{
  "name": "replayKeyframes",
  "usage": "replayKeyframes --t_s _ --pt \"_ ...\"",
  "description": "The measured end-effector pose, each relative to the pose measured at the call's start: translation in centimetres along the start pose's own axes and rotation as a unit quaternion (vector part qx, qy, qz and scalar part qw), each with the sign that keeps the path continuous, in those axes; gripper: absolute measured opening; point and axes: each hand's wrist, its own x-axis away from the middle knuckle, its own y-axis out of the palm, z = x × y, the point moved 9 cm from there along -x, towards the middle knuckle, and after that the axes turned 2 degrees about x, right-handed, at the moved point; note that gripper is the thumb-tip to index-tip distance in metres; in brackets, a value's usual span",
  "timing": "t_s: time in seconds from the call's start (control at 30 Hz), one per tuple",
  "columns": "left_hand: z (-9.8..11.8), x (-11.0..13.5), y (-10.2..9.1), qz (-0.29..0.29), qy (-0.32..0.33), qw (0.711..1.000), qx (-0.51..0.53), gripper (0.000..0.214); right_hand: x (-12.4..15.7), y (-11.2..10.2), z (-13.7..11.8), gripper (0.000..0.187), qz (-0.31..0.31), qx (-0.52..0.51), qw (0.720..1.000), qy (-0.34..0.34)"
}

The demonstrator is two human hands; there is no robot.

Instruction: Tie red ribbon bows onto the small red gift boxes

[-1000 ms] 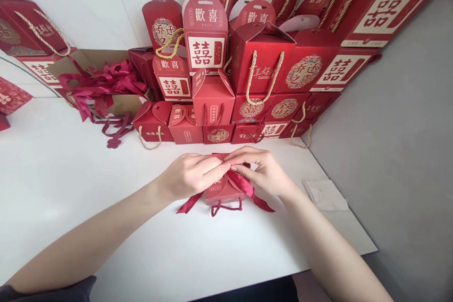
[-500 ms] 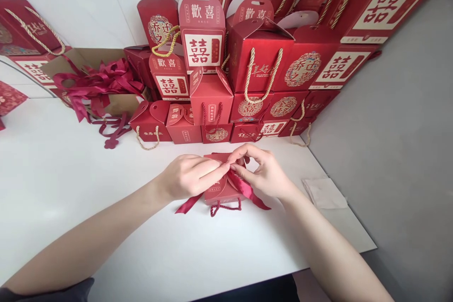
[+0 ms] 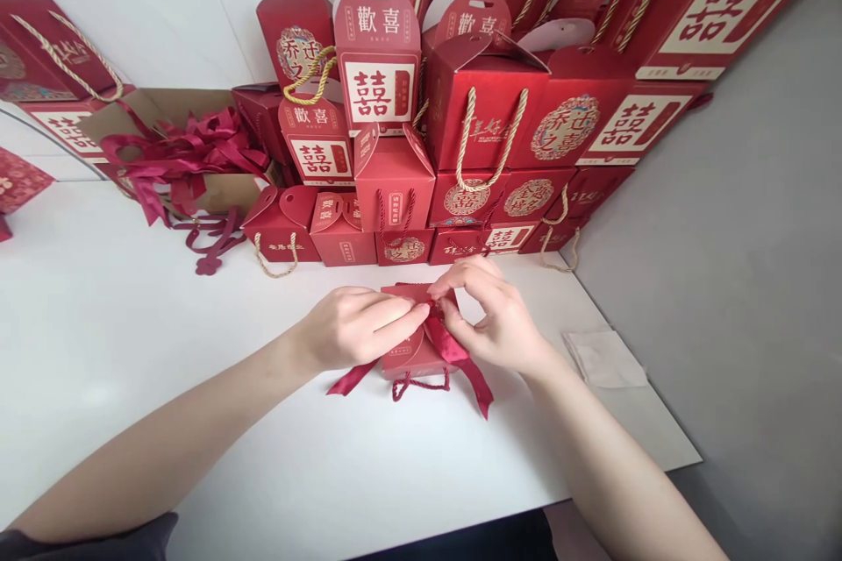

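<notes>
A small red gift box (image 3: 401, 363) sits on the white table, its two flaps folded together on top and a dark red cord handle (image 3: 424, 384) at its near side. A crimson satin ribbon (image 3: 448, 344) crosses the top, one tail hanging left and the other right. My left hand (image 3: 359, 329) is closed, its thumb and forefinger pinching the ribbon at the middle of the lid. Just right of that pinch, my right hand (image 3: 490, 311) has its thumb and forefinger a little apart, close to the ribbon. My fingers partly hide the ribbon's centre.
Stacked red gift boxes (image 3: 487, 105) with rope handles line the back of the table. At back left, a cardboard box (image 3: 230, 193) overflows with crimson ribbons (image 3: 210, 145). A folded white cloth or tissue (image 3: 605, 358) lies by the grey wall (image 3: 743, 263) on the right.
My right thumb and forefinger have parted from their pinch and shifted slightly right. The ribbon's right tail now hangs lower and nearer the box. My left hand keeps its pinch.
</notes>
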Motion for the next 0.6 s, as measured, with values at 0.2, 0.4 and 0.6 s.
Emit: replayKeyframes --t_s 0.2,0.4,0.6 --pt "0.0 -0.1 0.0 -0.008 -0.001 1.0 -0.009 0.02 -0.1 0.2 0.0 0.024 -0.015 -0.024 1.0 -0.001" --pt "0.3 -0.4 -0.1 -0.01 0.01 1.0 -0.012 0.016 -0.1 0.9 0.3 0.033 -0.044 -0.037 0.998 0.019" --pt "0.3 -0.4 0.0 -0.006 0.013 1.0 -0.009 0.017 -0.1 -0.3 0.8 0.019 0.013 -0.033 0.999 0.033"
